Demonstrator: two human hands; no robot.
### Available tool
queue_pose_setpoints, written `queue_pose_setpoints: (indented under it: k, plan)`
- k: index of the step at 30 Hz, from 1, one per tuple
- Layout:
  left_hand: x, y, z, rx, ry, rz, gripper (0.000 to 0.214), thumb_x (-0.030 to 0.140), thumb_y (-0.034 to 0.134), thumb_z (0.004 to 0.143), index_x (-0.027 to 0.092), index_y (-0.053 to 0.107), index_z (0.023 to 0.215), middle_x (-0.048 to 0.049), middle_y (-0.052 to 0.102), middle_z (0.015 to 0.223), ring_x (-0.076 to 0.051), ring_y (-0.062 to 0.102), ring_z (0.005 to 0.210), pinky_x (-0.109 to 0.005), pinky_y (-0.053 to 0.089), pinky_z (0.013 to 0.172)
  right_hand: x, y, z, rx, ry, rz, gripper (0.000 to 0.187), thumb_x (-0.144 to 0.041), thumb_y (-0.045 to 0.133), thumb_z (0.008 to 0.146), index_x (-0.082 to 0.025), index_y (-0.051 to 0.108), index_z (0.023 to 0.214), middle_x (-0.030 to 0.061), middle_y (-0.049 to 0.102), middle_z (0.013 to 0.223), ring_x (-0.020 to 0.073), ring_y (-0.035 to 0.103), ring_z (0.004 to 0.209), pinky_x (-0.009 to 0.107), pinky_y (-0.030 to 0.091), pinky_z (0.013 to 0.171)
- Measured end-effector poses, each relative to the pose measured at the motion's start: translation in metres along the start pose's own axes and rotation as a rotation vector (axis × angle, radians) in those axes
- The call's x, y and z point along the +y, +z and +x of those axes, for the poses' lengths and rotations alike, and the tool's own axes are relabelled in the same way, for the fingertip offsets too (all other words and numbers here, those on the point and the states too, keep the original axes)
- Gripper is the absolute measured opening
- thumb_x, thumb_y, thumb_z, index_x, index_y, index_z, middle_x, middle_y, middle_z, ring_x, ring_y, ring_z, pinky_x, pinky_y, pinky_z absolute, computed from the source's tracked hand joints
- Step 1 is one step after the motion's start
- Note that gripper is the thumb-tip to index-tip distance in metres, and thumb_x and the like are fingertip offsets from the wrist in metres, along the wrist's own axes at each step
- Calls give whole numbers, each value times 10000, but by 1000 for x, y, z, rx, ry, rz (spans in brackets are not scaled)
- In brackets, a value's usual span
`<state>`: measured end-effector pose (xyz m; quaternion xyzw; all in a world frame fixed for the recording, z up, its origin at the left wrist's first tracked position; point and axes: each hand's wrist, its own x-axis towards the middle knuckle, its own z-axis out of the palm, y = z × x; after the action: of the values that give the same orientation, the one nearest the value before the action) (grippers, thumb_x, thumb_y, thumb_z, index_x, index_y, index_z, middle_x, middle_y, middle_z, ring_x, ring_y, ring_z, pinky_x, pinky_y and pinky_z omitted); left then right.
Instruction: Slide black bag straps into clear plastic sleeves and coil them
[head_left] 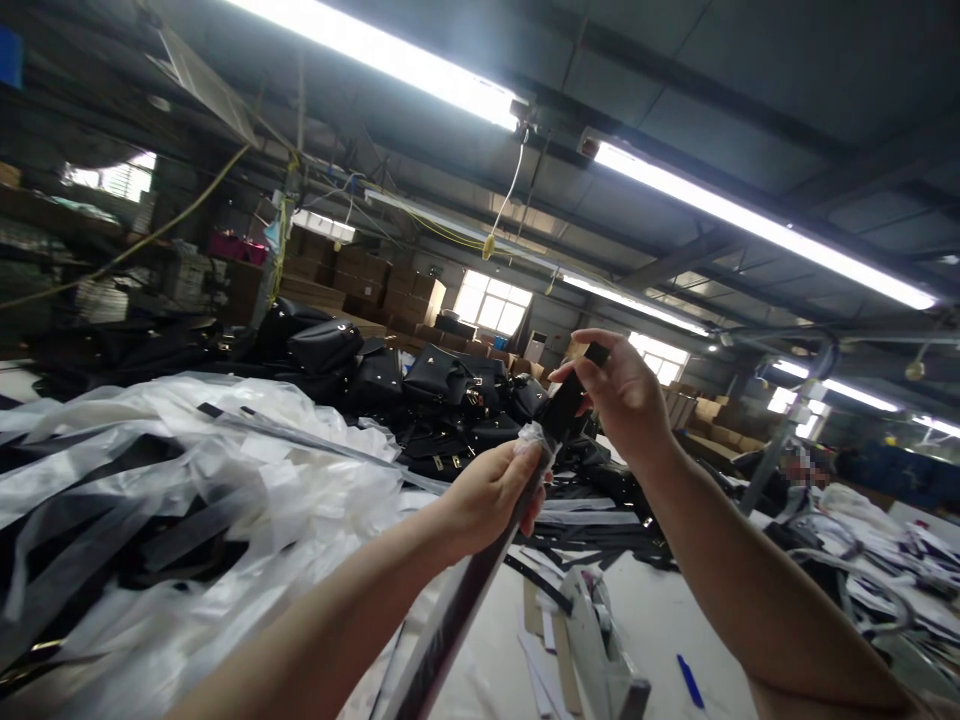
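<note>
A long black strap (564, 408) runs diagonally up in front of me, with a clear plastic sleeve (466, 610) around its lower length. My left hand (491, 495) is wrapped around the sleeve and strap, where the plastic bunches up at the sleeve's top edge. Above it, my right hand (626, 395) pinches the bare upper end of the strap between thumb and fingers. On the left lies a heap of clear plastic sleeves (300, 480), some with dark straps in or among them.
Black handbags (435, 375) with metal fittings are piled behind the white table (660, 600). A tape dispenser (600, 640), cardboard strips (559, 655) and a blue pen-like object (688, 682) lie in front. At right is a metal pole (780, 440), with a person partly visible beyond.
</note>
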<state>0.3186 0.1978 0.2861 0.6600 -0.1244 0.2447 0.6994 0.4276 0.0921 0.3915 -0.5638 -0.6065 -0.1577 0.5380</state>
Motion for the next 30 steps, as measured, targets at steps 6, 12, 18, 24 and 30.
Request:
queue_pose_setpoints:
  k: [6,12,18,24,30]
  plan:
    - [6,1,0,-8,46,-22,590,754,458,828,167,511,798,36,506,550,-80,464,430,-189,351,428,1,7,2,-50,65,57,543,-416,767,762,-232,481,1186,-12,660,801,121,617,603,209,492,481]
    - [10,2,4,8,95,-19,576,748,458,834,175,499,787,40,496,553,-77,448,429,-188,357,422,-1,13,-9,-118,54,75,503,-381,768,769,-209,529,1178,3,663,832,134,628,692,249,530,606]
    - [7,0,2,13,104,4,581,747,424,851,174,507,807,34,503,556,-81,448,429,-192,357,421,3,17,-15,-159,64,-4,315,-439,669,864,-194,634,1057,17,667,782,136,613,670,249,496,588]
    - [3,-9,-5,56,106,6,531,698,433,882,177,505,809,38,490,562,-80,442,445,-190,357,435,12,24,-25,-251,141,298,593,-549,705,804,-220,559,1275,72,694,1058,179,645,856,290,531,725]
    - [-12,-13,-17,13,39,-32,509,676,497,868,173,500,792,32,511,588,-83,464,455,-201,378,447,17,44,-49,-450,472,487,513,-609,537,898,-179,702,1122,119,702,1117,171,644,690,293,511,563]
